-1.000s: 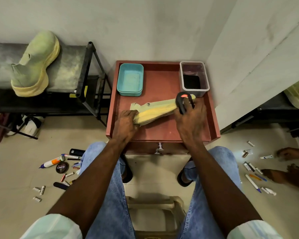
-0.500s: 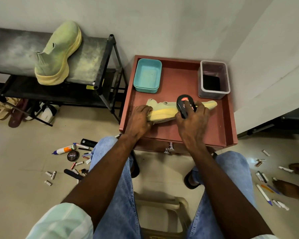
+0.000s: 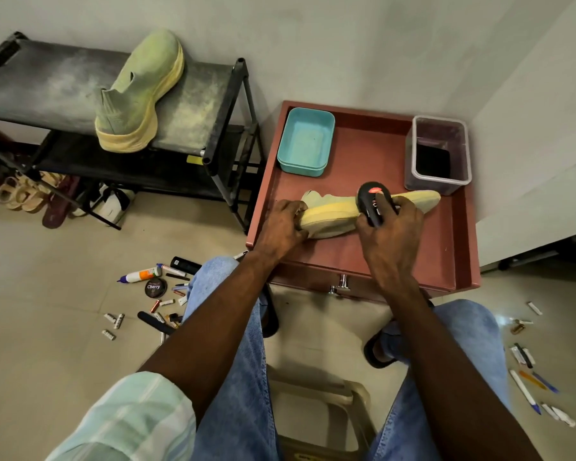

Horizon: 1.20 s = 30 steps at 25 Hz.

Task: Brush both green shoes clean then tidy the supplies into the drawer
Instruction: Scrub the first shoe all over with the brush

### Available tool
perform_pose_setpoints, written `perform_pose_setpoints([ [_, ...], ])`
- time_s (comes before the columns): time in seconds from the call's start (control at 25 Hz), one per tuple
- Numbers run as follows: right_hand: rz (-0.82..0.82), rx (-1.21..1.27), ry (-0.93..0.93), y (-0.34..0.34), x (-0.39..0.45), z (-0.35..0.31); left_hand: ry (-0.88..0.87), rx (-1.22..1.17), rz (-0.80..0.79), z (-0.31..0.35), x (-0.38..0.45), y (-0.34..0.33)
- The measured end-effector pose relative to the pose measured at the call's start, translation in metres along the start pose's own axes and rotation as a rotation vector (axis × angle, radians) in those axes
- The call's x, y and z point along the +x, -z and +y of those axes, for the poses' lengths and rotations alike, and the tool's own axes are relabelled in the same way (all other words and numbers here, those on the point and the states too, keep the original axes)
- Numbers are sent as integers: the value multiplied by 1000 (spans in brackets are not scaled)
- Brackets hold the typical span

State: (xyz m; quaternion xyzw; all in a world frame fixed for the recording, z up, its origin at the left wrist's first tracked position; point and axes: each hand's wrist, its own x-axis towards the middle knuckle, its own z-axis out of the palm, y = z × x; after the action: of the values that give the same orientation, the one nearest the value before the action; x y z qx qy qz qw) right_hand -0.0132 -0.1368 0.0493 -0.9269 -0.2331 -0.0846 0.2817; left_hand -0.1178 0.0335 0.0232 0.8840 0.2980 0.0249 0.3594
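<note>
Head view shows left hand point(image 3: 281, 229) gripping one shoe point(image 3: 335, 212), right hand point(image 3: 388, 234) holding the brush point(image 3: 373, 202) on it; the second shoe point(image 3: 140, 91) waits at ten o'clock, supplies not yet tidied.

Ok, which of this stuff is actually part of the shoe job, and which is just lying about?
Part of the job:
- green shoe with yellow sole, held by left hand
- black brush in right hand
- second green shoe
- drawer

Lying about:
- teal tray
- clear tub
- pens
- sandals
</note>
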Motion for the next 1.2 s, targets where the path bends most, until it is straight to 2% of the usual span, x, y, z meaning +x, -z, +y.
perform_pose_setpoints([
  [0.08, -17, -11, 79, -7, -11, -17, -18, -24, -5, 0, -1, -2],
  [0.16, -104, 13, 237, -17, -26, -36, -36, -22, 4, 0, -2, -2],
  [0.24, -171, 34, 306, -18, -25, -36, -54, 7, -6, -3, -2, -1],
  [0.28, -150, 36, 275, -14, -18, -27, -70, 22, -13, -4, -2, 0],
  [0.4, 19, 5, 9, 5, 7, 7, -112, 30, -17, -8, -2, 3],
  [0.48, 53, -3, -43, 5, 6, 7, -110, 58, 20, -8, -3, 6],
  [0.56, 16, 88, 80, -8, -10, -15, -67, 95, 76, -9, -4, 12],
  [0.64, -88, 160, 228, -23, -30, -38, -40, 122, 83, -14, -7, 17],
  [0.72, -147, 120, 305, -26, -32, -42, -38, 144, 60, -17, -10, 18],
  [0.8, -87, 90, 220, -16, -16, -26, -17, 157, 69, -18, -10, 20],
  [0.92, 49, 103, -57, 4, 9, 6, 3, 159, 70, -16, -10, 20],
  [0.96, 70, 108, -92, 4, 10, 8, 0, 156, 72, -15, -10, 19],
  [1.04, 61, 157, 0, -6, -1, -6, 2, 158, 90, -15, -13, 20],
  [1.2, -111, 159, 274, -25, -31, -44, 8, 272, 162, -21, -17, 29],
])
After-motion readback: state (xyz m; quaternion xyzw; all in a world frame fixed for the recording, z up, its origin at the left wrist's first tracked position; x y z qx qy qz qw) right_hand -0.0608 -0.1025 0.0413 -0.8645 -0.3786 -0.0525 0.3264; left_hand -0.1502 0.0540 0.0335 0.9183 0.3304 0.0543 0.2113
